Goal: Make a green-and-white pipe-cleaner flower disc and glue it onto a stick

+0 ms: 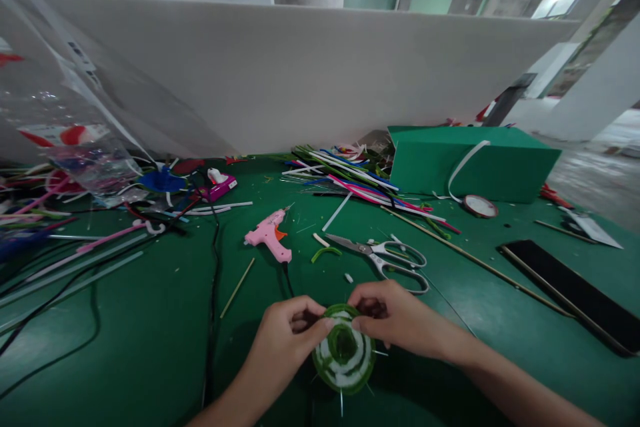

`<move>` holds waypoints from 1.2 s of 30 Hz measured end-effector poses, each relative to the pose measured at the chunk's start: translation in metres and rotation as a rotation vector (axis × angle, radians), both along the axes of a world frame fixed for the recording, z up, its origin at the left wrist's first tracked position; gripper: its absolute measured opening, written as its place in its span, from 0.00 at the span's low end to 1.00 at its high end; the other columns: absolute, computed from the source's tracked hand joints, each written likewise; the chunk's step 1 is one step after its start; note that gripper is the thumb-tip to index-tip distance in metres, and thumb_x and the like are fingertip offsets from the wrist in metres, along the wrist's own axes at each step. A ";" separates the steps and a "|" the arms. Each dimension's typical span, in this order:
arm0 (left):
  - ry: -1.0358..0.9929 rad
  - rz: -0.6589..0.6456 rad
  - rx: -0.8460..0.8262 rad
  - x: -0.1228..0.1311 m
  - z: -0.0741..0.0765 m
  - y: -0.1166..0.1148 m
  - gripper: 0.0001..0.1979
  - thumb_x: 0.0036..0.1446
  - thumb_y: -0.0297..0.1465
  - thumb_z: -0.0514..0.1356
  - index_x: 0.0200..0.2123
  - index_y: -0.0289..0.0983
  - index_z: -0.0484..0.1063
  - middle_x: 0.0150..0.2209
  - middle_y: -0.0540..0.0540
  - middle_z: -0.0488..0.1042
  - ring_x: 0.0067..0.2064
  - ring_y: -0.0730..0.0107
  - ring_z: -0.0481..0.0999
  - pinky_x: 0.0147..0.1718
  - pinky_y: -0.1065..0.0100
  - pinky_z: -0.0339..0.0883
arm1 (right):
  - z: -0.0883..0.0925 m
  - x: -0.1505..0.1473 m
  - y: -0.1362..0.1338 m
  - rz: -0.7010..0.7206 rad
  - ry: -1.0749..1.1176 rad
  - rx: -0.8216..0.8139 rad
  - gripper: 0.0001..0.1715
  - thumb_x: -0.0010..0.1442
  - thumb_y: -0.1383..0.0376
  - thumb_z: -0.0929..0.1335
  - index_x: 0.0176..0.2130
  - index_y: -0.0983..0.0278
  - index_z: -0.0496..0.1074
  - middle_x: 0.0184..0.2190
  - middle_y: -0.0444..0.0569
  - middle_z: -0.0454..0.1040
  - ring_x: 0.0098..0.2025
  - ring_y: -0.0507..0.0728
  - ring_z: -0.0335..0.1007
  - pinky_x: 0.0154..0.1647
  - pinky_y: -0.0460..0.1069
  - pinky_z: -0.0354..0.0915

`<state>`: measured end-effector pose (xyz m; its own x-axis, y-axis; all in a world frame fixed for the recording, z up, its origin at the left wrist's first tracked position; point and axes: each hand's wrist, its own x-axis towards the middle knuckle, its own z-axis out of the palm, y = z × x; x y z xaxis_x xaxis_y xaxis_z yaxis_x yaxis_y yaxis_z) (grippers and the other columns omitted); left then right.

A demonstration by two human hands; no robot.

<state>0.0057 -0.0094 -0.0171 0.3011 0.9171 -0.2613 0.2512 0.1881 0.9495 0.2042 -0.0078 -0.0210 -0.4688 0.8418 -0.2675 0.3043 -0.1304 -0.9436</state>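
Observation:
Both my hands hold a round coil of green and white pipe cleaner (345,355) just above the green table (150,347). My left hand (287,330) pinches its upper left rim with curled fingers. My right hand (393,313) pinches the upper right rim the same way. Thin spikes stick out around the coil's edge. Just beyond my hands lie grey-handled scissors (390,257) and a pink glue gun (270,235).
A pile of coloured pipe cleaners (350,180) lies at the back, next to a green box (470,160). A black flat strip (575,293) and a long thin stick (480,263) lie to the right. Black cables (213,280) run across the left; a clear plastic bag (65,127) stands far left.

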 end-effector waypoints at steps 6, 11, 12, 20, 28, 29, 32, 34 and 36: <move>0.015 0.027 0.000 0.001 0.002 -0.001 0.06 0.45 0.32 0.61 0.23 0.34 0.71 0.23 0.49 0.73 0.28 0.67 0.72 0.27 0.70 0.63 | 0.002 -0.002 -0.001 0.002 -0.018 0.033 0.02 0.52 0.71 0.65 0.30 0.65 0.67 0.20 0.39 0.62 0.22 0.46 0.56 0.18 0.40 0.52; 0.015 0.031 0.017 0.001 -0.001 -0.002 0.07 0.46 0.32 0.62 0.23 0.34 0.71 0.23 0.49 0.73 0.27 0.67 0.71 0.26 0.71 0.63 | 0.004 -0.002 -0.002 0.000 -0.018 0.032 0.02 0.53 0.70 0.65 0.30 0.65 0.67 0.20 0.39 0.62 0.22 0.47 0.56 0.17 0.40 0.52; 0.018 0.034 0.023 0.000 -0.002 -0.002 0.07 0.46 0.33 0.62 0.23 0.34 0.71 0.23 0.49 0.73 0.27 0.67 0.71 0.26 0.71 0.63 | 0.004 -0.002 -0.002 0.002 -0.017 0.031 0.02 0.53 0.70 0.65 0.30 0.65 0.67 0.20 0.39 0.62 0.21 0.47 0.56 0.17 0.40 0.52; -0.018 0.029 0.007 -0.001 0.000 0.000 0.08 0.46 0.34 0.62 0.26 0.34 0.73 0.25 0.48 0.74 0.30 0.66 0.72 0.29 0.70 0.64 | 0.009 -0.001 0.000 -0.008 -0.054 0.141 0.02 0.52 0.71 0.65 0.30 0.65 0.68 0.22 0.39 0.62 0.24 0.47 0.56 0.22 0.42 0.52; -0.114 0.024 -0.068 0.001 0.003 0.000 0.17 0.51 0.42 0.57 0.25 0.33 0.73 0.23 0.48 0.72 0.29 0.65 0.70 0.28 0.69 0.64 | 0.009 0.003 0.002 -0.006 -0.064 0.187 0.06 0.52 0.72 0.64 0.32 0.65 0.70 0.25 0.41 0.66 0.27 0.49 0.60 0.26 0.43 0.56; -0.106 0.013 -0.060 0.001 0.003 0.000 0.17 0.52 0.41 0.57 0.25 0.33 0.73 0.23 0.48 0.71 0.29 0.66 0.70 0.28 0.69 0.64 | 0.008 0.002 0.002 -0.007 -0.059 0.184 0.06 0.53 0.72 0.64 0.31 0.65 0.70 0.25 0.41 0.66 0.26 0.49 0.59 0.26 0.43 0.56; -0.061 -0.026 -0.014 0.001 0.002 0.001 0.12 0.51 0.37 0.58 0.26 0.33 0.72 0.24 0.49 0.71 0.29 0.67 0.70 0.28 0.70 0.63 | 0.007 0.001 0.002 -0.010 -0.046 0.171 0.06 0.52 0.73 0.64 0.31 0.65 0.70 0.23 0.40 0.65 0.25 0.48 0.58 0.25 0.42 0.55; -0.032 -0.047 0.011 0.001 0.002 0.000 0.09 0.50 0.35 0.59 0.28 0.34 0.72 0.26 0.49 0.72 0.30 0.67 0.71 0.28 0.71 0.63 | 0.006 0.001 0.002 -0.011 -0.038 0.170 0.06 0.52 0.72 0.64 0.31 0.65 0.70 0.23 0.40 0.64 0.25 0.48 0.58 0.24 0.42 0.54; -0.015 -0.064 0.022 0.001 0.002 0.000 0.07 0.49 0.33 0.60 0.28 0.34 0.71 0.27 0.48 0.73 0.31 0.66 0.72 0.29 0.71 0.63 | 0.006 0.000 0.002 -0.010 -0.031 0.173 0.05 0.52 0.72 0.65 0.30 0.65 0.70 0.23 0.40 0.64 0.25 0.48 0.58 0.24 0.42 0.54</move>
